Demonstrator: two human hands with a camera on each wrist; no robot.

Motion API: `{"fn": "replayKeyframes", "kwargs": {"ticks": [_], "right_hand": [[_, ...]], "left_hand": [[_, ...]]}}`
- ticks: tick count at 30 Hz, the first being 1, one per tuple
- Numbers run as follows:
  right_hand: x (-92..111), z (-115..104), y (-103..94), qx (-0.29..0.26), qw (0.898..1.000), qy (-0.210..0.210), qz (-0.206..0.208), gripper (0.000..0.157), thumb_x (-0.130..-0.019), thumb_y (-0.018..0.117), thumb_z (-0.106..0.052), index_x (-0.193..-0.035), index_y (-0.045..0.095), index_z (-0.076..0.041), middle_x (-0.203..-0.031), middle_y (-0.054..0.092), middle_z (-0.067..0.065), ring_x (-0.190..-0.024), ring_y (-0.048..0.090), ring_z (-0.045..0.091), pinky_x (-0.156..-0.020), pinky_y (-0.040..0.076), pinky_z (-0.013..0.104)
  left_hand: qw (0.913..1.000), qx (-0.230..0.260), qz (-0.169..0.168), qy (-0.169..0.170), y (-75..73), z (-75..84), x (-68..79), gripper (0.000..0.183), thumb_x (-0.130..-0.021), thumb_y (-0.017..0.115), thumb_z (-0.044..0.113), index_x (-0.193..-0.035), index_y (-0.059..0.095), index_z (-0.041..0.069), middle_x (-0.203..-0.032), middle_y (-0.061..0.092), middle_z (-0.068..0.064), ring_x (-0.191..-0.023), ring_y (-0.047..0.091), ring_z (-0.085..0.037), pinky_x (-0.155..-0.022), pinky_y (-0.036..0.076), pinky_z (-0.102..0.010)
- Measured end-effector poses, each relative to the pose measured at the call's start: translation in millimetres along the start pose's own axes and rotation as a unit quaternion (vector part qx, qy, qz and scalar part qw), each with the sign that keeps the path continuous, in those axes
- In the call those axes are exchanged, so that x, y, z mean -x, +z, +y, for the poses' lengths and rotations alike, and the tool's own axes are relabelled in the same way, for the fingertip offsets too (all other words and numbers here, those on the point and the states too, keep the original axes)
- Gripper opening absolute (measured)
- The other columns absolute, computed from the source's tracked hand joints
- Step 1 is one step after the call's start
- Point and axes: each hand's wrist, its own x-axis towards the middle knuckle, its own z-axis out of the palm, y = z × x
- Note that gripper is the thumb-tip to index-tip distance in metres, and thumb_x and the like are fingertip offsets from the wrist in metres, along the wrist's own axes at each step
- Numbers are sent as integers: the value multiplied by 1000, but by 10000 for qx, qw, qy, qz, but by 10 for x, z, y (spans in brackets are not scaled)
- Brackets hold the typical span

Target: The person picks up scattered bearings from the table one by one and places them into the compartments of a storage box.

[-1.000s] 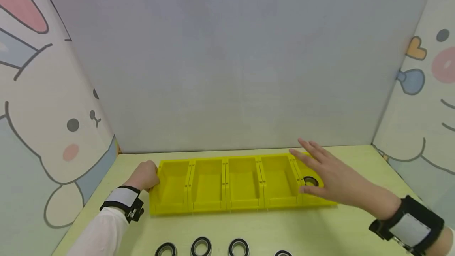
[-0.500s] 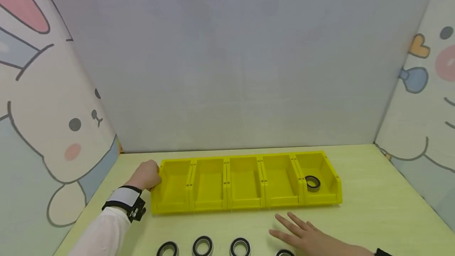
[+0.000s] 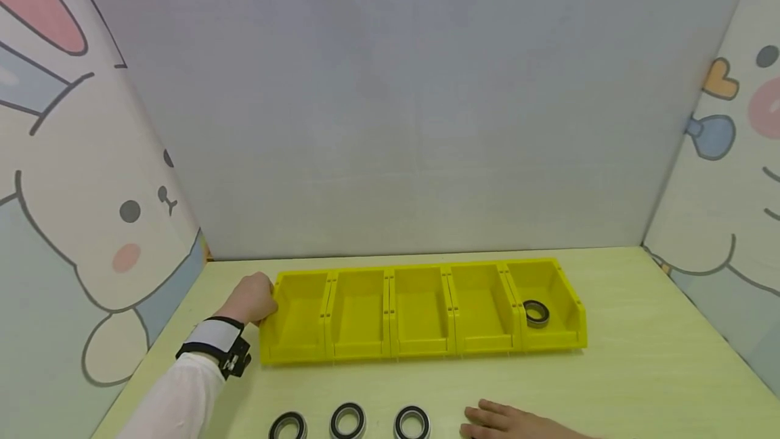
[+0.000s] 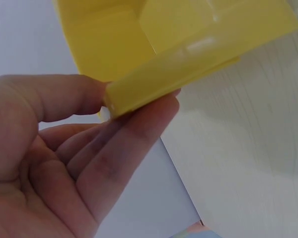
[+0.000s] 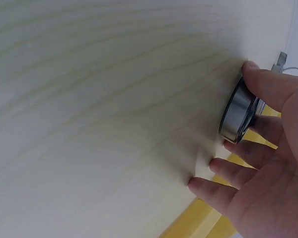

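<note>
My left hand pinches the left side wall of the yellow row of storage bins. In the left wrist view, the thumb and fingers lie on either side of that wall. At the bottom edge of the head view is my right hand. The right wrist view shows its thumb and fingers round a bearing standing near the tabletop, a metal ring with dark seals; the head view hides this one. Another bearing lies in the rightmost bin.
Three more bearings lie in front of the bins: a left one, a middle one and a right one. A grey back wall and side panels with cartoon drawings enclose the pale table.
My right hand has come away from the rightmost bin, down and toward me, to the bearing at the table's near side. The left hand keeps its place on the bins.
</note>
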Motion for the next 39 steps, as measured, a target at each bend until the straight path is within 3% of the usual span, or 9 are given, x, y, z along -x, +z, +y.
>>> {"fn": "replayKeyframes", "kwargs": {"ticks": [2, 9, 11, 15, 18, 22, 26, 33, 39], "right_hand": [[-32, -5, -1, 568, 9968, -425, 369, 50, -100, 40, -38, -136, 46, -4, -132, 54, 16, -119, 55, 28, -91, 50, 33], [-111, -11, -99, -1071, 9929, 311, -413, 48, -100, 38, -40, -134, 51, -10, -133, 54, 8, -120, 52, 21, -86, 51, 27], [-127, 13, -133, -1199, 9918, 208, -385, 45, -100, 40, -37, -131, 54, -7, -130, 56, 8, -117, 53, 19, -85, 51, 24], [-183, 37, -245, -910, 9952, -321, -177, 37, -100, 43, -30, -122, 60, -7, -118, 63, 6, -107, 58, 14, -80, 48, 13], [-254, 43, -380, -629, 9962, -481, -362, 29, -99, 46, -28, -114, 64, -12, -109, 65, -3, -100, 58, 4, -79, 44, 7], [-333, 83, -666, -722, 9926, 123, -970, 24, -91, 60, -23, -112, 65, -15, -110, 64, -6, -100, 57, 1, -81, 47, 12], [-435, 191, -1005, -1018, 9796, 1133, -1308, 40, -81, 71, -15, -120, 63, -12, -120, 61, 2, -110, 57, 10, -87, 50, 21], [-660, 572, -1351, -419, 9783, 1774, -986, 42, -81, 70, -15, -123, 62, -11, -124, 60, 8, -113, 58, 22, -86, 52, 28], [-799, 930, -1309, -131, 9802, 1888, -585, 38, -81, 70, -13, -118, 64, -6, -119, 63, 11, -105, 61, 25, -84, 53, 32]], "left_hand": [[10000, -5, 12, 5, -4, 6, 1, 9, -78, 56, -4, -70, 55, 0, -60, 50, -6, -50, 55, -17, -47, 51, -25], [10000, -53, 13, -50, -14, 25, 16, 8, -79, 56, -3, -72, 55, -1, -62, 51, -7, -50, 55, -17, -47, 51, -25], [9999, -62, -7, -87, -10, 30, 5, 7, -79, 56, -3, -73, 56, -1, -63, 52, -7, -51, 56, -17, -47, 51, -25], [9999, -31, -36, -133, 5, 29, -16, 3, -80, 56, -2, -77, 56, -2, -66, 53, -8, -53, 56, -17, -48, 52, -25], [9999, -7, -33, -143, 17, 13, -18, 4, -80, 56, -2, -76, 56, -2, -65, 53, -8, -53, 56, -17, -48, 52, -25], [9999, -18, -18, -120, 19, -7, -20, 5, -79, 57, -2, -74, 56, -2, -65, 53, -8, -52, 57, -17, -49, 52, -26], [9999, -39, -12, -111, 0, -9, -24, 5, -79, 57, -2, -75, 56, -2, -65, 52, -8, -53, 56, -18, -49, 52, -26], [9998, -25, -46, -173, -19, 13, -16, 3, -80, 57, -3, -77, 56, -3, -66, 53, -9, -53, 56, -18, -48, 51, -25], [9998, -4, -91, -202, -12, 28, 3, 2, -81, 56, -3, -80, 56, -4, -69, 54, -9, -56, 57, -19, -50, 53, -27]]}}
